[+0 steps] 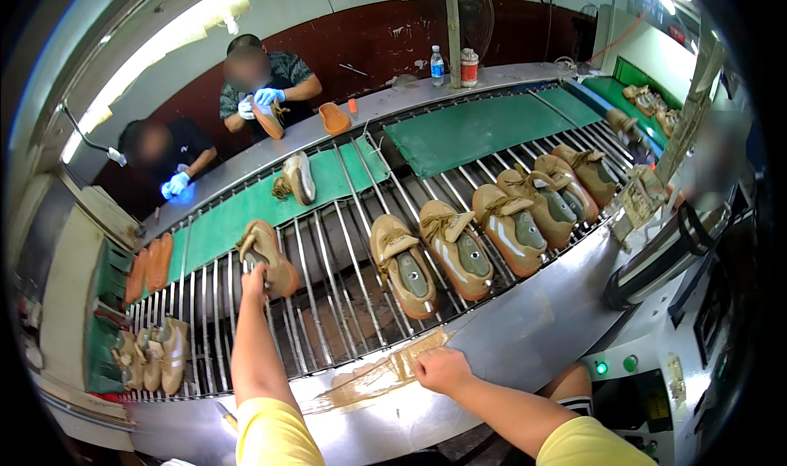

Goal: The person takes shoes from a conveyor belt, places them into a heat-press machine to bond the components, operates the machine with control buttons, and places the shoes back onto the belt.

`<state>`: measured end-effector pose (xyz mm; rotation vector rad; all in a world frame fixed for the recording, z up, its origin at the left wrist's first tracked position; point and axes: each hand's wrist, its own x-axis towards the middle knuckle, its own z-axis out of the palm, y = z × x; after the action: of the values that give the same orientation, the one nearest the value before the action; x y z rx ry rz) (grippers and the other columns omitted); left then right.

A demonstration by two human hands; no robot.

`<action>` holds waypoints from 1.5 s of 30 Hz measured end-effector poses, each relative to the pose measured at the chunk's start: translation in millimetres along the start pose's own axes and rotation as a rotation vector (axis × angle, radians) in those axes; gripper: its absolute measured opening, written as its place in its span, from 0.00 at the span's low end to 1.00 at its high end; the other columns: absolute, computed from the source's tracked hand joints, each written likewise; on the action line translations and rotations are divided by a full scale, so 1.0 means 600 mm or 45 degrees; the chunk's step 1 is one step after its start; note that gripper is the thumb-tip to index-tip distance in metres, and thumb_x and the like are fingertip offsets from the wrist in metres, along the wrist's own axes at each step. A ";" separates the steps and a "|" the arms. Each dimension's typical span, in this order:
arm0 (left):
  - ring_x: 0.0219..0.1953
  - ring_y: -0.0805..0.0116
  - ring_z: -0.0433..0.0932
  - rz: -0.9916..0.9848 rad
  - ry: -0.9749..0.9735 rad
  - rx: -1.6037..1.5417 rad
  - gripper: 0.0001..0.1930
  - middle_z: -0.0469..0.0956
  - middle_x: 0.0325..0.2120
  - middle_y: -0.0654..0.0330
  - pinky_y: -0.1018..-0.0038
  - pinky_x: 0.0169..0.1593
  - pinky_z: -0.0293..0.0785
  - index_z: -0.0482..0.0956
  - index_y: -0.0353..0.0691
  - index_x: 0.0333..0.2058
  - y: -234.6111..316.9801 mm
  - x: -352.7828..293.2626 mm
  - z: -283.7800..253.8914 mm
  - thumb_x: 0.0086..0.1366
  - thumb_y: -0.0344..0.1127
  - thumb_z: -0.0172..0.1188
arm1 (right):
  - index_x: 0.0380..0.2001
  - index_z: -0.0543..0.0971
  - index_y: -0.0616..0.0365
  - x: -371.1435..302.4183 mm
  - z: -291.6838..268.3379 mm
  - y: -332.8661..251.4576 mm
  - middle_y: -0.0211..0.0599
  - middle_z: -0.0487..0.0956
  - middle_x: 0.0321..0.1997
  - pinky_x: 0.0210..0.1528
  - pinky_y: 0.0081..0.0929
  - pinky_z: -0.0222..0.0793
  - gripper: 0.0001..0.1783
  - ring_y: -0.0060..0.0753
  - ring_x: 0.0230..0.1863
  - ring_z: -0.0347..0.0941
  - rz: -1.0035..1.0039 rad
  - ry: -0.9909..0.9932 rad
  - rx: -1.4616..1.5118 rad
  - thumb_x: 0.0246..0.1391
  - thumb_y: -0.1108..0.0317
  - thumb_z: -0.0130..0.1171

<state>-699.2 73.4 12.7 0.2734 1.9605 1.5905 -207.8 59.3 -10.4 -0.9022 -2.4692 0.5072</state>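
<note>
My left hand (256, 279) reaches out over the roller conveyor (348, 253) and grips a tan sneaker (279, 261) by its collar, the shoe tipped on its side. Curled into a loose fist, my right hand (443, 369) rests by the brown tape (381, 376) on the metal ledge, with nothing visible in it. To the right, a row of tan sneakers stands on the rollers with openings up; the nearest sneaker (403, 269) has its laces loose over the tongue. Another sneaker (297, 179) lies on the green mat beyond my left hand.
More sneakers (172, 355) and orange soles (150, 265) sit at the conveyor's left end. Across it, a gloved co-worker (275, 77) holds a shoe, beside another person (176, 154). An orange sole (334, 118) and a water bottle (437, 66) stand on the far ledge. A machine (639, 384) is at right.
</note>
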 end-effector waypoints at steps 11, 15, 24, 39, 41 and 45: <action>0.49 0.56 0.75 -0.009 -0.397 -0.919 0.20 0.74 0.46 0.54 0.58 0.52 0.73 0.68 0.38 0.51 -0.154 -0.395 -0.048 0.60 0.35 0.54 | 0.24 0.81 0.51 -0.005 -0.011 -0.010 0.38 0.79 0.25 0.36 0.40 0.73 0.17 0.45 0.31 0.77 -0.006 -0.109 0.074 0.51 0.50 0.54; 0.50 0.53 0.74 -0.096 -0.421 -1.007 0.23 0.75 0.47 0.54 0.56 0.56 0.70 0.68 0.33 0.49 -0.215 -0.614 -0.030 0.59 0.41 0.55 | 0.35 0.82 0.52 -0.003 -0.047 -0.044 0.42 0.81 0.36 0.37 0.39 0.73 0.26 0.41 0.37 0.78 0.249 -0.637 0.157 0.57 0.41 0.48; 0.49 0.58 0.71 -0.298 -1.062 -0.323 0.28 0.70 0.50 0.54 0.62 0.54 0.69 0.62 0.38 0.58 -0.264 -0.855 0.062 0.58 0.36 0.56 | 0.69 0.44 0.53 -0.295 -0.198 -0.055 0.45 0.62 0.61 0.62 0.34 0.56 0.52 0.37 0.60 0.61 0.615 0.033 1.956 0.48 0.58 0.64; 0.56 0.49 0.69 1.242 -1.103 0.922 0.22 0.72 0.52 0.46 0.62 0.59 0.63 0.75 0.34 0.49 -0.163 -0.860 0.476 0.58 0.41 0.61 | 0.66 0.58 0.49 -0.598 -0.789 0.225 0.41 0.71 0.54 0.50 0.31 0.70 0.46 0.36 0.50 0.71 0.755 1.565 1.100 0.39 0.71 0.61; 0.62 0.46 0.60 1.320 -0.501 1.191 0.23 0.68 0.56 0.48 0.54 0.65 0.53 0.74 0.36 0.49 -0.235 -0.777 0.449 0.57 0.43 0.59 | 0.67 0.56 0.56 -0.608 -0.868 0.294 0.43 0.68 0.60 0.56 0.27 0.66 0.48 0.36 0.55 0.68 0.864 1.552 0.656 0.41 0.69 0.64; 0.63 0.44 0.57 1.250 -0.457 1.178 0.24 0.66 0.58 0.48 0.50 0.66 0.47 0.72 0.38 0.50 -0.257 -0.757 0.422 0.56 0.43 0.57 | 0.66 0.57 0.53 -0.603 -1.000 0.369 0.53 0.69 0.61 0.60 0.33 0.62 0.52 0.50 0.61 0.66 1.482 1.297 -0.309 0.37 0.48 0.64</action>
<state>-161.1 10.8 -17.2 1.9583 2.2260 0.8036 469.7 82.7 273.3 -2.0168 -0.9401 0.0065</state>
